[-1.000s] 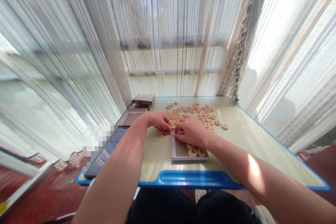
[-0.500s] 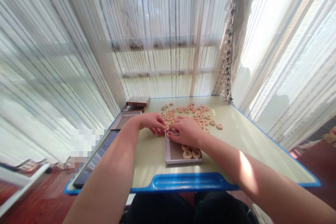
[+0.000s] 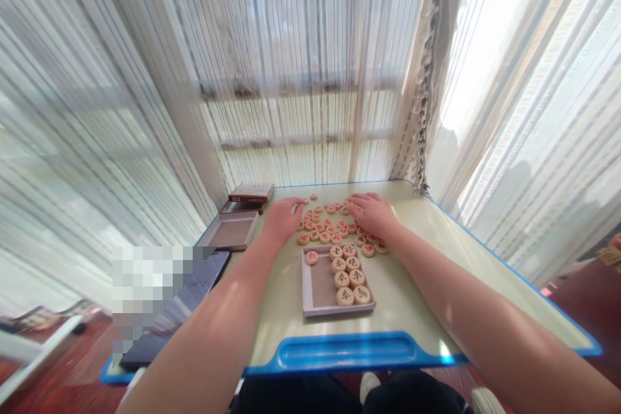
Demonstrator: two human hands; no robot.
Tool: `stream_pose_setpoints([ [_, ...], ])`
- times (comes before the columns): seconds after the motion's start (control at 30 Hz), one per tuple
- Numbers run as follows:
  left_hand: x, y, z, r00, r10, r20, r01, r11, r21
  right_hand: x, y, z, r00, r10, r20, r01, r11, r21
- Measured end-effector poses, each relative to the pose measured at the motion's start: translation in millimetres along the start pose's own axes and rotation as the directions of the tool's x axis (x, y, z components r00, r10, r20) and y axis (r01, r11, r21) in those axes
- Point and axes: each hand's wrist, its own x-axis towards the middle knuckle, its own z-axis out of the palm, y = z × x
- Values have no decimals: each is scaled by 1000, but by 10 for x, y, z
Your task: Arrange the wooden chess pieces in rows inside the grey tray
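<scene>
Round wooden chess pieces (image 3: 334, 229) with red and black characters lie scattered on the far middle of a pale table (image 3: 427, 272). My left hand (image 3: 284, 217) rests at the left edge of the pile, fingers spread and reaching into it. My right hand (image 3: 371, 210) lies flat over the right part of the pile, fingers stretched out. Nearer to me sits a shallow grey tray (image 3: 315, 288) holding several pieces in two columns plus one red piece at its far left corner.
A second shallow tray (image 3: 233, 231) and a brown box lid (image 3: 251, 192) lie at the far left. A dark tablet (image 3: 184, 301) sits at the near left. The table has a blue rim with a handle groove (image 3: 352, 350). Sheer curtains surround it.
Both hands moved from the tray's far edge out to the scattered pile and opened. More pieces now show in the tray. The camera tilted slightly.
</scene>
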Motion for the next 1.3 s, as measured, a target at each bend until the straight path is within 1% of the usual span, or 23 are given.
stream_pose_setpoints([
  [0.1,-1,11,35,998,-17,59,14,998,59,35,-51,22,991,-86,107,87,996,-4],
  [0.13,-2,21,40,996,-14,85,7,996,86,39,-61,25,989,-98,113,100,995,-5],
  [0.27,-18,80,41,984,49,171,-74,987,143,14,-35,14,993,-94,67,97,994,-47],
  [0.4,-55,155,28,985,92,148,-111,986,121,-21,-8,-7,994,-77,79,83,994,-68],
  [0.57,-82,203,32,984,135,115,-146,985,94,-36,-57,31,998,-41,55,44,997,-56],
  [0.63,-80,201,32,982,153,111,-163,982,92,-48,-81,49,999,-28,32,29,999,-25],
  [0.7,-74,196,20,980,161,120,-174,979,107,-64,-99,53,1000,2,-18,-2,1000,0],
  [0.77,-67,197,-9,978,141,152,-165,974,156,-76,-107,45,997,42,-69,-43,999,-12],
  [0.8,-64,203,-28,977,120,176,-154,970,189,-79,-106,40,996,53,-74,-56,998,-33],
  [0.9,-57,244,-99,967,65,247,-134,953,273,-72,-92,35,998,55,-34,-58,994,-89],
  [0.97,-57,288,-153,958,48,283,-134,947,292,-63,-77,45,999,49,-11,-50,996,-79],
  [1.03,-62,330,-216,943,9,331,-110,951,288,-57,-65,59,999,48,-21,-49,998,-49],
  [1.07,-66,347,-252,928,-29,371,-81,957,278,-56,-60,64,998,55,-33,-56,998,-37],
  [1.1,-73,359,-292,904,-73,422,-44,964,263,-56,-57,66,997,68,-45,-69,997,-31],
  [1.13,-80,364,-334,867,-115,484,-3,972,236,-58,-55,64,995,83,-52,-84,996,-31],
  [1.17,-89,362,-376,817,-148,557,39,979,202,-59,-53,60,994,98,-54,-99,995,-32],
  [1.2,-97,354,-415,756,-162,634,76,984,160,-60,-52,53,993,109,-51,-111,993,-33],
  [1.23,-105,340,-450,694,-159,702,109,987,116,-60,-49,45,992,115,-43,-116,993,-31],
  [1.27,-112,322,-476,642,-144,753,134,988,75,-58,-47,38,993,115,-33,-115,993,-27],
  [1.3,-116,301,-494,600,-123,791,149,988,41,-54,-43,32,993,117,-24,-118,993,-22],
])
